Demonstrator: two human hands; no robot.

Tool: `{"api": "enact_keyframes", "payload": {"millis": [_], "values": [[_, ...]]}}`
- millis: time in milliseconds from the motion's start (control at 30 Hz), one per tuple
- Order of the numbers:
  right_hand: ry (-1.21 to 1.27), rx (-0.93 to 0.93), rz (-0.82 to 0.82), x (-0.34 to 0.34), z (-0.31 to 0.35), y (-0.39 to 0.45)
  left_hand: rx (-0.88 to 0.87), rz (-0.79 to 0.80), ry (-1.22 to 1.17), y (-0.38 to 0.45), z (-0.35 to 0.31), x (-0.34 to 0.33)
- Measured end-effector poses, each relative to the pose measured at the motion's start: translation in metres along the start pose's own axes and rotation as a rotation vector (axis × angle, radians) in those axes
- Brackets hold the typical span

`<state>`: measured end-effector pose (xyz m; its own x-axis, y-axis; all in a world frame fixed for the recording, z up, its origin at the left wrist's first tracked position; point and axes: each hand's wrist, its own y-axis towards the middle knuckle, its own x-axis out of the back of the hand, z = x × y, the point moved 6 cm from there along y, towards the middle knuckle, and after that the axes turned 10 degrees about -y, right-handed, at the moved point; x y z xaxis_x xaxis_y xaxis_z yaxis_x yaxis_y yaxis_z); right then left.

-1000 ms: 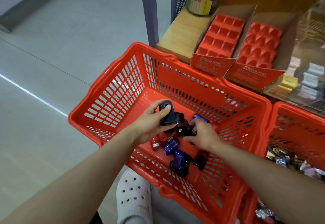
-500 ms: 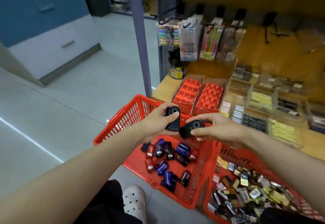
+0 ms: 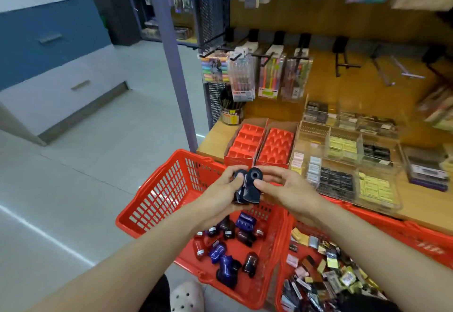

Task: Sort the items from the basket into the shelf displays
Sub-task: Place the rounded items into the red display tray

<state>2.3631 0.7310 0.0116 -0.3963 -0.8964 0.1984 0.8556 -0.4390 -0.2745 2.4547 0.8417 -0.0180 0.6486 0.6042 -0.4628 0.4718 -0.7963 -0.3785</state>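
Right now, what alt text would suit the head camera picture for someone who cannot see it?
Two bare hands, left hand and right hand, hold two dark pencil sharpeners together above a red basket of more sharpeners. Behind stand two empty red display trays on a wooden shelf.

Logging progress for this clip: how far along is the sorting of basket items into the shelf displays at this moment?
Early stage. Done: nothing visible; both red display trays on the shelf sit with empty slots. In hand: the left hand and right hand each grip a dark sharpener, pressed together above the basket. Left: about a dozen sharpeners lie in it.
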Motion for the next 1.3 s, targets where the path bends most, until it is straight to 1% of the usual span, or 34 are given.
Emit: {"api": "enact_keyframes", "payload": {"millis": [133,267,400,500,667,800,933,1100,1167,1233,1300], "values": [[0.002,0.015,-0.110,0.010,0.000,0.011,0.060,0.014,-0.147,0.018,0.002,-0.010],[0.010,0.014,-0.160,0.024,0.000,0.019,0.007,0.098,-0.169,0.032,-0.003,-0.009],[-0.054,0.004,-0.142,0.029,-0.006,0.023,-0.034,0.037,-0.109,0.038,-0.005,-0.004],[-0.079,0.008,-0.134,0.029,-0.006,0.026,0.010,0.017,-0.079,0.041,-0.004,-0.005],[0.007,-0.036,-0.096,0.021,-0.009,0.029,0.091,-0.012,-0.238,0.043,0.007,-0.005],[0.079,-0.096,-0.103,0.007,-0.009,0.034,0.064,-0.060,-0.300,0.046,0.007,-0.002],[0.119,-0.197,-0.150,-0.001,-0.015,0.047,0.035,-0.105,-0.282,0.054,0.009,0.003],[-0.031,-0.228,-0.200,0.001,-0.024,0.058,0.065,-0.083,-0.273,0.069,0.016,0.014],[-0.057,-0.241,-0.178,0.004,-0.029,0.065,0.086,-0.044,-0.274,0.074,0.014,0.023],[-0.082,-0.239,-0.133,0.006,-0.031,0.076,0.098,0.006,-0.226,0.079,0.005,0.034],[-0.145,-0.201,-0.117,0.006,-0.025,0.092,0.074,0.019,-0.188,0.089,-0.010,0.047]]}}
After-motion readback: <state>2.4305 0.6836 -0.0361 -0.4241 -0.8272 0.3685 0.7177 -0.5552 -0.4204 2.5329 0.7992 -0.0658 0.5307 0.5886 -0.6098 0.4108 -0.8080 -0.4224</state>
